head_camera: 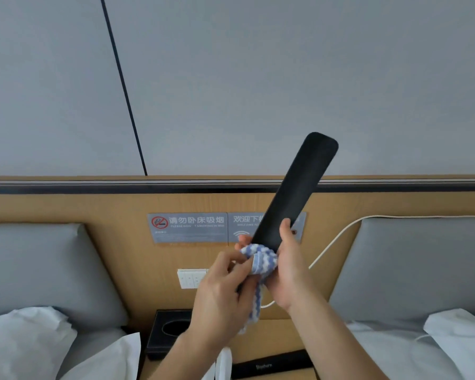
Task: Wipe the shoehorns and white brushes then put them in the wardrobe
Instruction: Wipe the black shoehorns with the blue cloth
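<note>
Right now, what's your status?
Right hand grips black shoehorn, blade up. Left hand pinches striped cloth round its lower end. Nothing in the way.

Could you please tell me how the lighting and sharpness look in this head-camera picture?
Head view: light is soft and even, with no hard shadows; the held shoehorn shows no glare; the left hand and cloth look slightly blurred; the wall seam leans, probably from wide-angle distortion.

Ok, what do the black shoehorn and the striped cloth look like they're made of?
The shoehorn looks like matte black plastic, possibly coated: smooth, rigid, almost no shine. The cloth looks like soft chenille-type fabric: fuzzy blue and white ribs, bunched and hanging limp.
</note>
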